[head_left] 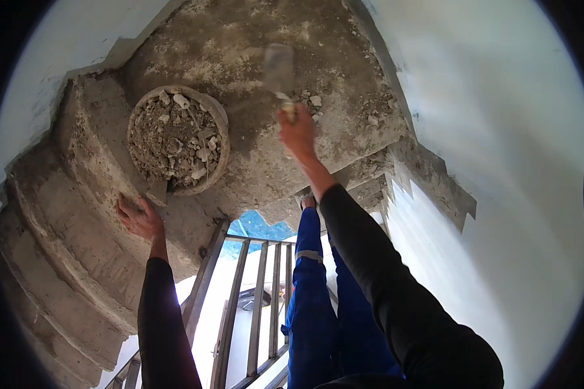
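My right hand [297,133] grips the handle of a flat metal scraper [279,68] over the dusty concrete landing [233,32]; the blade is slightly blurred. A few pale fragments [315,101] lie just right of the tool. My left hand [139,217], fingers apart, rests on or just over the edge of a stair step, below a round container [222,127] heaped with grit, rubble and broken pieces [172,139].
Curved concrete steps [58,246] descend at left. A metal railing [240,279] borders the opening below, with blue sheeting [259,225] beyond. My legs [311,292] in blue trousers show at bottom centre. White walls [499,162] rise at right and upper left.
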### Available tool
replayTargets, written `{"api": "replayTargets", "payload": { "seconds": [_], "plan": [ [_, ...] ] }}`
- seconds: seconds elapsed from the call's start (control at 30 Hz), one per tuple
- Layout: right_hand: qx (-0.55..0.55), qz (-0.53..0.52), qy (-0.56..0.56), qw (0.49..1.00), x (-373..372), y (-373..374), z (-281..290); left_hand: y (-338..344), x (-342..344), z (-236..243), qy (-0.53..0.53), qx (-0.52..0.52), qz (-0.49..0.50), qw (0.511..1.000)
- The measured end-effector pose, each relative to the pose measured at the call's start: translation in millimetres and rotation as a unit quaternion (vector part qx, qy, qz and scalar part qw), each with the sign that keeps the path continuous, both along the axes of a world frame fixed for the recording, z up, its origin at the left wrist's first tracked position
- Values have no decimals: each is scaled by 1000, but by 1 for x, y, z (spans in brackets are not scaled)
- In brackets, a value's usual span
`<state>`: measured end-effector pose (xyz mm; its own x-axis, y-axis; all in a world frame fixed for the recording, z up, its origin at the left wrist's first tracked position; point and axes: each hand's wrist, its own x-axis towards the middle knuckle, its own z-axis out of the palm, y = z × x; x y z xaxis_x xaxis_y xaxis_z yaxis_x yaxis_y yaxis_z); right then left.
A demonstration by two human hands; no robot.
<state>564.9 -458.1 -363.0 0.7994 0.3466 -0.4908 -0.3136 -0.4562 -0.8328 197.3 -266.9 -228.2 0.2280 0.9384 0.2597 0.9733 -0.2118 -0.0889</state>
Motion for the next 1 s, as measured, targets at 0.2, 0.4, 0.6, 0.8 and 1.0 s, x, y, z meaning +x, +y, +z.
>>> {"api": "replayTargets", "payload": {
  "seconds": [0.2, 0.4, 0.6, 0.8, 1.0],
  "plan": [
    [-56, -121, -61, 989, 4, 13, -32, -4, 21, -16, -33, -12, 7, 999],
    [103, -408, 165, 892, -58, -27, 22, 6, -25, 14, 12, 8, 18, 1000],
    [117, -115, 158, 974, -87, -62, 34, 0, -8, 5, -5, -12, 12, 1000],
    [-3, 47, 0, 999, -68, -42, -13, -6, 16, -2, -24, -38, 27, 999],
    [45, -198, 145, 968, -70, -114, -2, -4, -3, 2, -26, -16, -2, 1000]
  ]
}}
